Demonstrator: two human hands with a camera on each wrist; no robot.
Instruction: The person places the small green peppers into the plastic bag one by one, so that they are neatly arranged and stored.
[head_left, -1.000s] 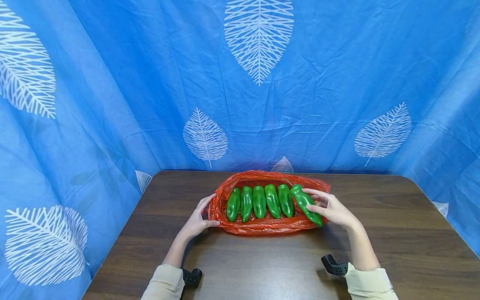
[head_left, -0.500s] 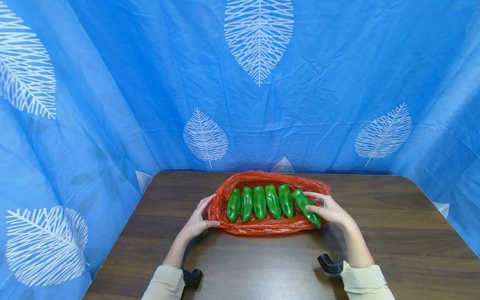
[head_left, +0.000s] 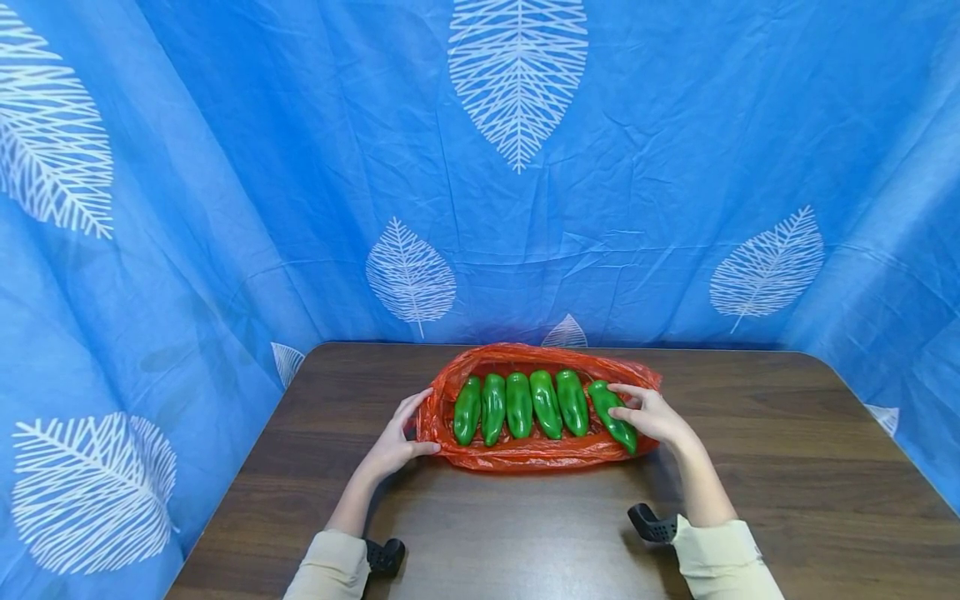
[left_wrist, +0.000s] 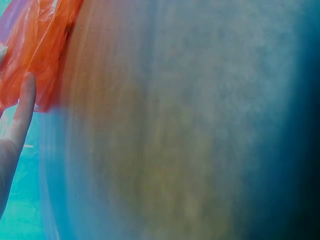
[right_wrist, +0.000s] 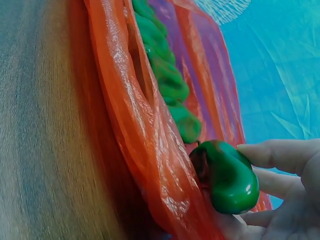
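Observation:
A red plastic bag (head_left: 525, 461) lies with its mouth spread wide on the table, and several glossy green peppers (head_left: 518, 406) sit side by side in it. My left hand (head_left: 395, 443) holds the bag's left end, thumb at the near edge and fingers at the far one; in the left wrist view the thumb (left_wrist: 25, 107) lies against the red film. With my right hand (head_left: 654, 414) I hold another green pepper (head_left: 609, 414) at the bag's right end, tilted and a little apart from the row. In the right wrist view this pepper (right_wrist: 232, 180) sits between thumb and fingers.
The brown wooden table (head_left: 525, 533) has a blue curtain (head_left: 637, 167) with white leaf prints behind it and at its sides. A black wrist mount (head_left: 651, 525) juts from the right sleeve, and another black mount (head_left: 386, 556) from the left.
My right hand has moved left and slightly down with its pepper, which now sits lower within the bag's right end. The left hand and the row of peppers have stayed in place.

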